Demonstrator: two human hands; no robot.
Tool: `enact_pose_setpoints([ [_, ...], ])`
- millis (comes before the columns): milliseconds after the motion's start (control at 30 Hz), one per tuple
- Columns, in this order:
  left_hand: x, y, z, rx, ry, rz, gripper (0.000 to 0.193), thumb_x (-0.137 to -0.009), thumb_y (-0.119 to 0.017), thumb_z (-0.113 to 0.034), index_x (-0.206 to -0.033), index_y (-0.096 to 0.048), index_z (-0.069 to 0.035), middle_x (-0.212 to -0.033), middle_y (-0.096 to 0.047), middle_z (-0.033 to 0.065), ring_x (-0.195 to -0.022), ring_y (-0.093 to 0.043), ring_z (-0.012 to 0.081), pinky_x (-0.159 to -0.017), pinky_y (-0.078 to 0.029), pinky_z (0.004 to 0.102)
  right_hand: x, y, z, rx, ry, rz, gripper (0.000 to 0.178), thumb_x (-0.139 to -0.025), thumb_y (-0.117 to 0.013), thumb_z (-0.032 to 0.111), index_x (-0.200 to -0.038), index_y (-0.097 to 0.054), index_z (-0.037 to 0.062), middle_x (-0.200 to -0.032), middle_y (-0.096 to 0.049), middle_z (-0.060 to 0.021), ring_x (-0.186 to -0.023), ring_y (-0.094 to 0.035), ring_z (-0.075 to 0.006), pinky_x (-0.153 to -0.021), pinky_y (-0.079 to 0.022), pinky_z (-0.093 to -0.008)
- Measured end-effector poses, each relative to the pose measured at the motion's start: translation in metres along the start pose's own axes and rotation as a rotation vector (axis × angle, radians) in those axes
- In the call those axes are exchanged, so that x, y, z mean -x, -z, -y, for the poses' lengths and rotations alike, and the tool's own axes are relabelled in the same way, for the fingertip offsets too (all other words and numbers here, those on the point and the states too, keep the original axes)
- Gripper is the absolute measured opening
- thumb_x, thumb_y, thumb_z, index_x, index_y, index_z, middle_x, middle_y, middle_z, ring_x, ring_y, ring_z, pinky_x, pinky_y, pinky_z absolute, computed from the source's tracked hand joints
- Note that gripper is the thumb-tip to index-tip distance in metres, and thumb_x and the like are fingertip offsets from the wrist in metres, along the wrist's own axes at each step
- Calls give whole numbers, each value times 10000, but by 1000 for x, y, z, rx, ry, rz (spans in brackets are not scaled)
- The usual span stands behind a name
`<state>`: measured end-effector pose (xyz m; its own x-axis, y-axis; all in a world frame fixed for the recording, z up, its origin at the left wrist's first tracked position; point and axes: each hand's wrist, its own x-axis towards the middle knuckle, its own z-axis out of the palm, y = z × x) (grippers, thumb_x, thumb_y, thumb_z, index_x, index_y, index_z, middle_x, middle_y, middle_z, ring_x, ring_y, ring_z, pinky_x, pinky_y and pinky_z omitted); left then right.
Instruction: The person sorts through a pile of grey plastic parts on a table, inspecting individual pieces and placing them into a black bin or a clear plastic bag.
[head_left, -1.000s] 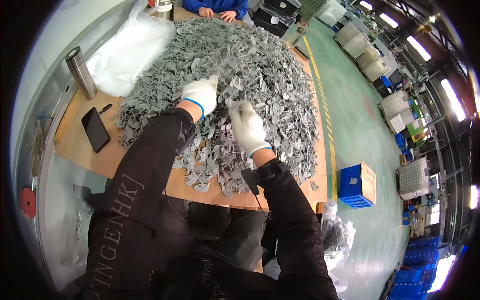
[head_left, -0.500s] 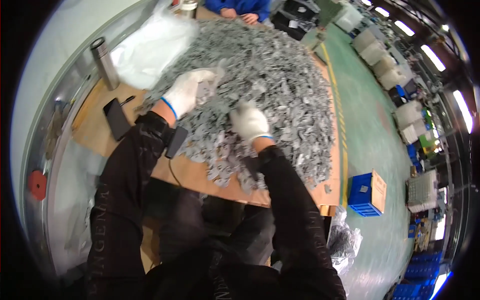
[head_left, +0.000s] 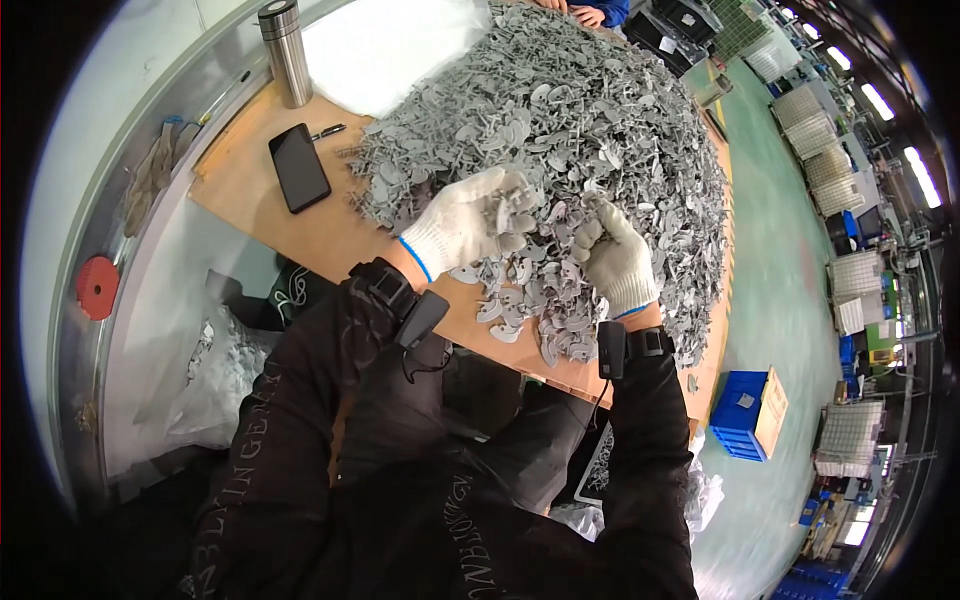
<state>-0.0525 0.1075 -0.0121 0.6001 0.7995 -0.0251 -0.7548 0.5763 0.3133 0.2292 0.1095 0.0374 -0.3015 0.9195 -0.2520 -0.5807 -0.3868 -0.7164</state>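
Observation:
A big heap of flat, curved grey metal parts [head_left: 620, 120] covers most of the wooden table. My left hand [head_left: 455, 225], in a white knit glove with a blue cuff edge, is closed around a few of these grey metal parts [head_left: 514, 207] above the near side of the heap. To its right, my right hand [head_left: 618, 262], gloved the same way, has its fingers curled in over the heap. A pale bit shows by its fingertips, too small to make out. Several loose parts [head_left: 508, 300] lie below and between the hands.
On the table's left are a black phone [head_left: 299, 168], a pen [head_left: 328, 131] and a steel flask [head_left: 286, 55] beside a white plastic sheet [head_left: 385, 50]. Another person's hands [head_left: 585, 14] rest at the far edge. A blue crate [head_left: 738, 415] stands on the floor to the right.
My view has shifted, so the table sits lower and further right. The left hand still holds parts; the right hand has risen from the heap, its fingers now curled and turned toward me.

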Motion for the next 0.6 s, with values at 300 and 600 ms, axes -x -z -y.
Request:
enact_pose_setpoints([
  [300, 11, -44, 25, -62, -153, -286, 413, -1138, -598, -471, -1391, -635, -146, -1343, -649, 47, -1203, -683, 323, -972, -594, 695, 6, -48, -9, 245, -16, 30, 362, -1117, -658, 267, -1399, -647, 40, -864, -574, -1, -739, -546, -172, -632, -437, -326],
  [600, 8, -18, 34, -29, -61, -115, 397, -1151, -579, -466, -1360, -636, -133, -1307, -653, 62, -1178, -660, 316, -969, -583, 694, 17, -117, -11, 1145, -1, -45, 443, -1082, -647, 233, -1447, -660, -17, -1020, -709, -65, -784, -669, -129, -724, -574, -289],
])
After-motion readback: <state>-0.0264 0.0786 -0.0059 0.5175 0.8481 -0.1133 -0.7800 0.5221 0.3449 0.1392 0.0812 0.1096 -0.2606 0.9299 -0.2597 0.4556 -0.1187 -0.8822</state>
